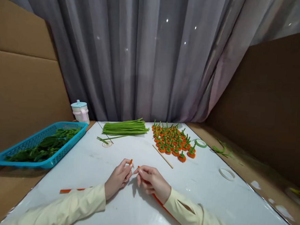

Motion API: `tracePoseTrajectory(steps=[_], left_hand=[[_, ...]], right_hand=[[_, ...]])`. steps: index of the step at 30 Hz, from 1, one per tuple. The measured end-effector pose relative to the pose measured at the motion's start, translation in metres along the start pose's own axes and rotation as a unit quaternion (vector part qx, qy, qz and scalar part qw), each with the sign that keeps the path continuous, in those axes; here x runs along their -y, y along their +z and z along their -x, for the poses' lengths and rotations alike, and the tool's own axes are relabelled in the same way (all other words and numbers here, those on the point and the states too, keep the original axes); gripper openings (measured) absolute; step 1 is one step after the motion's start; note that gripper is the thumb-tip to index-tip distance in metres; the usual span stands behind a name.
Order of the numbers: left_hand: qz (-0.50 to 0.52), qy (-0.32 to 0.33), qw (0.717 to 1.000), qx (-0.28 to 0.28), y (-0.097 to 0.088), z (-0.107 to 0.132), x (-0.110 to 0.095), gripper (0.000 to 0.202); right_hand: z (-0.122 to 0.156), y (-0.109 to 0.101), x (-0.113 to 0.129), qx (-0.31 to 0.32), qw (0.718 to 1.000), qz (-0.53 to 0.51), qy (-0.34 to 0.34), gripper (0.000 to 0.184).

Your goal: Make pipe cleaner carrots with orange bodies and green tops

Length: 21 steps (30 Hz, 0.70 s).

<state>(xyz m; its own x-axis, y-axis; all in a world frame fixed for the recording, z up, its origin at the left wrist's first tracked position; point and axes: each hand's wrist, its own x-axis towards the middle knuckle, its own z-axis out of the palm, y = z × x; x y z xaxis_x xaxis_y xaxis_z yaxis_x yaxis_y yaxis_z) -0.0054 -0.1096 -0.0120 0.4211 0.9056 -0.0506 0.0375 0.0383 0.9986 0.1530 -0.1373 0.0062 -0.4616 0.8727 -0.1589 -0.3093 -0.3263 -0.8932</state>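
Observation:
My left hand (119, 179) and my right hand (151, 182) meet over the middle of the white table (206, 185), fingertips almost touching. Each pinches part of an orange pipe cleaner (159, 200). Its short tip sticks up from my left fingers, and a long stretch runs back under my right wrist. Another orange pipe cleaner (69, 190) lies flat beside my left sleeve. Beyond the hands sits a cluster of several small orange pieces with green stems (172, 141).
A bundle of green pipe cleaners (124, 128) lies at the back. A thin wooden stick (162, 156), a green tape roll (201, 143) and a white ring (227, 173) lie to the right. A blue basket (13, 150) with green leaves and a small lidded jug (80, 111) stand left.

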Motion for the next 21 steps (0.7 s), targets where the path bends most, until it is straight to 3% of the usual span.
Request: tracePoseTrajectory(steps=[5, 14, 21], left_hand=[[-0.045, 0.011, 0.998, 0.038, 0.000, 0.006, 0.000, 0.042], [-0.052, 0.013, 0.991, 0.125, -0.003, 0.006, -0.007, 0.040], [0.015, -0.050, 0.991, 0.123, -0.007, 0.000, -0.003, 0.035]], right_hand=[[-0.001, -0.004, -0.004, 0.056, 0.998, -0.020, 0.001, 0.032], [-0.006, -0.010, -0.005, 0.027, 0.999, -0.028, 0.002, 0.036], [-0.007, -0.015, -0.003, 0.052, 0.998, -0.017, 0.018, 0.040]])
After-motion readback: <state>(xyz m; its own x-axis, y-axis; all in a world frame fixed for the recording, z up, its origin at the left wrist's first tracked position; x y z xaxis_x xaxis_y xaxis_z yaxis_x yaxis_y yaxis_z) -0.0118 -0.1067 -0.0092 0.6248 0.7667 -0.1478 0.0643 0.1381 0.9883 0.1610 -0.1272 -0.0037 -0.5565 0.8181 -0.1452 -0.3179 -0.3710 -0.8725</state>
